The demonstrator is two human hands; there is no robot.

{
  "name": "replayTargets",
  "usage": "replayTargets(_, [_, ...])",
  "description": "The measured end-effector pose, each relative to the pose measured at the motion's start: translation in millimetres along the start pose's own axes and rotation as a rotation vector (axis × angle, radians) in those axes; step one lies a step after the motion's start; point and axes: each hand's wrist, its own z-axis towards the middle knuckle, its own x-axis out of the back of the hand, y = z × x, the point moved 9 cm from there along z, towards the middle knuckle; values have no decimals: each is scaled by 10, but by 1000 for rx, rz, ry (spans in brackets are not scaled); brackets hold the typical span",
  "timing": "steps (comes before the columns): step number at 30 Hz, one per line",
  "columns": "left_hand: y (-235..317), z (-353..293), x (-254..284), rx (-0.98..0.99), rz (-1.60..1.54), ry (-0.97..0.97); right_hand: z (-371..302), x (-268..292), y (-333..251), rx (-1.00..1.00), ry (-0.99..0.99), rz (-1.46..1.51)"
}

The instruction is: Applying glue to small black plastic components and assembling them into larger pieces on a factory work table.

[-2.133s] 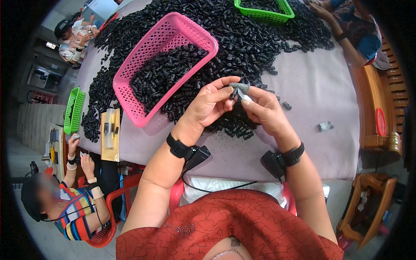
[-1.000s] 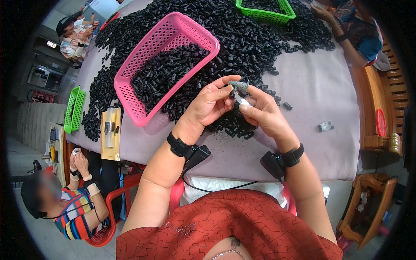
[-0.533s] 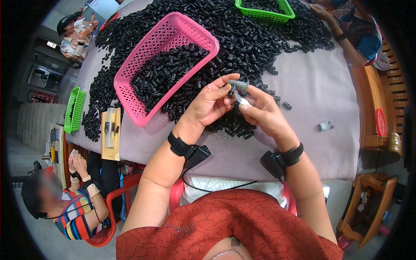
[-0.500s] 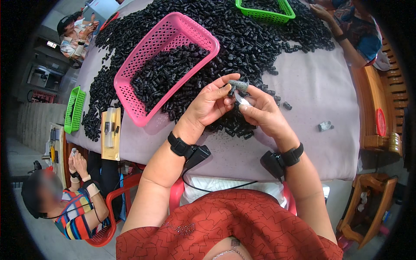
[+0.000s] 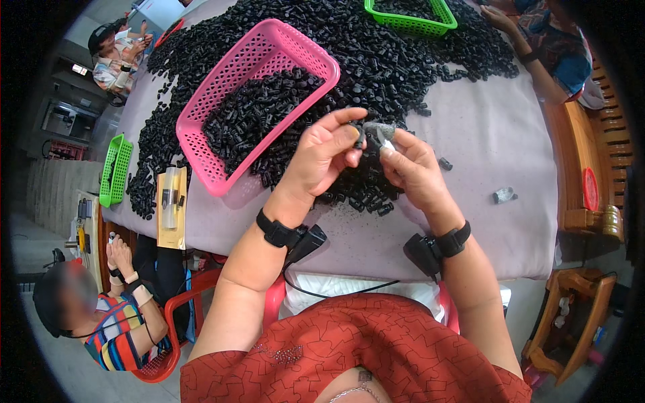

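Parts [image 5: 383, 74] lie heaped on the table [image 5: 484, 148], some in a basket [image 5: 190, 151] left of the left hand [image 5: 322, 151], some in a second basket [image 5: 430, 28] beyond both hands. A third basket [image 5: 116, 176] and, nearer, a packet [image 5: 173, 235] lie at the left edge. Right of the right hand [image 5: 416, 171] lies a lone object [image 5: 502, 195], then a bench [image 5: 571, 141].

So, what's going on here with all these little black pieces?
A person in a red patterned shirt sits at a cloth-covered table. The left hand pinches a small black piece. The right hand, with what looks like a grey cover on its index finger, holds a slim pale object close by. A heap of black pieces covers much of the table, and a pink basket holds more.
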Motion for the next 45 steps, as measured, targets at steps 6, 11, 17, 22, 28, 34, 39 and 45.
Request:
replayTargets(6, [1103,-476,14,-796,768,493,29,148,-4,38,122,32])
replayTargets(11, [1391,-594,21,-1037,1366,682,25,128,-24,50,131,30])
replayTargets(17, [877,-289,-258,-726,1314,283,36,135,-17,39,139,-3])
replayTargets(22, [337,-26,-137,-366,1441,76,22,146,-16,31,127,-6])
replayTargets(28, [304,36,-45,-368,1545,86,28,136,-11,30,126,-11])
replayTargets(34, [330,45,160,-238,792,163,32,123,-18,34,122,-26])
replayTargets(39, [219,48,167,-70,237,31,27,120,-6,28,122,-17])
replayTargets(45, [32,55,287,43,20,69,-24,-59,-95,37,24,-43])
